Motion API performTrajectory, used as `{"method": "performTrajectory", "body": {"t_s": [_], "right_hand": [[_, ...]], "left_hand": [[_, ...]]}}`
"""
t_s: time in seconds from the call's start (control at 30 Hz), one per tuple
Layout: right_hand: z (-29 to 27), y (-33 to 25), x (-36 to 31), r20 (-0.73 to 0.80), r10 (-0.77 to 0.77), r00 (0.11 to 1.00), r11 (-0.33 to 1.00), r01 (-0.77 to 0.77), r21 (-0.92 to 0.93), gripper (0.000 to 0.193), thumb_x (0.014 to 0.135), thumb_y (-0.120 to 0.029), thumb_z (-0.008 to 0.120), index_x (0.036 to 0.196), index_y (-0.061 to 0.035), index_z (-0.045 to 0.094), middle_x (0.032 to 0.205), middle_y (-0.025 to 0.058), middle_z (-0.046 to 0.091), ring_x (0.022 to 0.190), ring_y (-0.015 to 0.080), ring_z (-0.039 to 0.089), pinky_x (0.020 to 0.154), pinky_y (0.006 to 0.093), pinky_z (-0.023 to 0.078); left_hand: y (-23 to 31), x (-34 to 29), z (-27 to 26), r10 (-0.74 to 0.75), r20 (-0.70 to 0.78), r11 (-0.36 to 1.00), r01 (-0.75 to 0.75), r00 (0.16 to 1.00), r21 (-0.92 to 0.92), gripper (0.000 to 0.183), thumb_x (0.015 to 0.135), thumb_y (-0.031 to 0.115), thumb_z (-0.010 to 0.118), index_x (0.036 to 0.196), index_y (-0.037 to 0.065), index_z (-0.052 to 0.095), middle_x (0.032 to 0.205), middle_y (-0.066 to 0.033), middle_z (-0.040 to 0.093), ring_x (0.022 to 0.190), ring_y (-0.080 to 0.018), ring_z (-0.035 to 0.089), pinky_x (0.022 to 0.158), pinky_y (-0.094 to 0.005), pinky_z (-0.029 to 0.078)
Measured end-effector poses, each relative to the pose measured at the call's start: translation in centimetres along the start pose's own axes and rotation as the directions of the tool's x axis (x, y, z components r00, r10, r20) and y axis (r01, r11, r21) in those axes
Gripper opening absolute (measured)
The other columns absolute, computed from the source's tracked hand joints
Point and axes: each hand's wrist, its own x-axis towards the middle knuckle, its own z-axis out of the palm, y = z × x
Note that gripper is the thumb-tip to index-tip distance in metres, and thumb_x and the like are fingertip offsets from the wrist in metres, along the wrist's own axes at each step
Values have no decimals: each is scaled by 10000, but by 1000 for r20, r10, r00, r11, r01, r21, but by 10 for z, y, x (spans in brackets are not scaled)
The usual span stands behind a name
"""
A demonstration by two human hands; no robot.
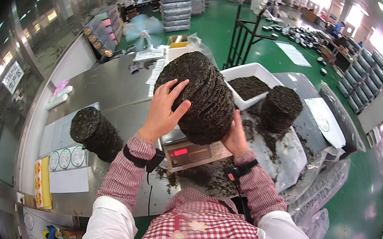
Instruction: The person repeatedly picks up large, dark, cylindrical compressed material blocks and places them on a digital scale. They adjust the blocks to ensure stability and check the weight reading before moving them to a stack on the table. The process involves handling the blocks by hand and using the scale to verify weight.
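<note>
Between my two hands is a thick, dark, round stack of what looks like dried seaweed cakes (198, 101), tilted over a digital scale (191, 156) with a lit red display. My left hand (162, 113) presses its near left side with spread fingers. The lower right side rests against my right hand (236, 137), whose fingers are mostly hidden behind it. Whether the stack touches the scale's plate I cannot tell. Another seaweed stack (95, 133) lies at the left, and a third stack (281, 107) stands at the right.
A white tub (241, 70) with loose dark seaweed sits behind the right stack. Crumbs litter the metal table (127, 111) and a plastic sheet (286, 170). Round printed labels (68, 157) and a yellow strip (46, 182) lie left. A fan (143, 31) and black cart frame (243, 37) stand beyond.
</note>
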Motion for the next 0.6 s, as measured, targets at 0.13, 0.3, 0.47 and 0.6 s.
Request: {"method": "performTrajectory", "body": {"t_s": [0.13,0.3,0.47,0.6], "right_hand": [[1,70,53,-114,221,969,975,-218,43,574,974,-459,519,1395,-69,502,1316,76,602,1191,226,569,1024,402,442],[-30,73,65,-349,-260,900,554,-157,-817,266,921,-160,566,1097,13,664,808,53,670,661,167,616,596,300,502],[-27,27,89,-394,-143,908,821,-113,-560,622,957,-470,538,1387,-26,464,1276,124,512,1194,287,499,1002,416,420],[-6,34,118,-291,106,951,893,-220,-392,1019,875,-778,448,1568,-77,187,1632,209,92,1502,342,139,1189,499,160]], "left_hand": [[-54,-1,-13,1,59,978,-13,998,206,530,971,493,516,1386,165,560,1364,-240,514,1266,-424,450,1091,-496,323],[-69,-16,-17,103,109,984,-117,989,135,531,987,447,504,1401,116,534,1382,-204,535,1307,-388,463,1123,-504,295],[-118,-39,-11,-597,-244,716,371,764,-591,664,1018,538,401,1442,29,454,1487,-118,474,1359,-259,452,1130,-380,302],[-179,-71,33,-909,270,5,656,317,-755,784,966,668,380,1465,66,436,1492,-70,466,1321,-209,480,1113,-370,331]]}}
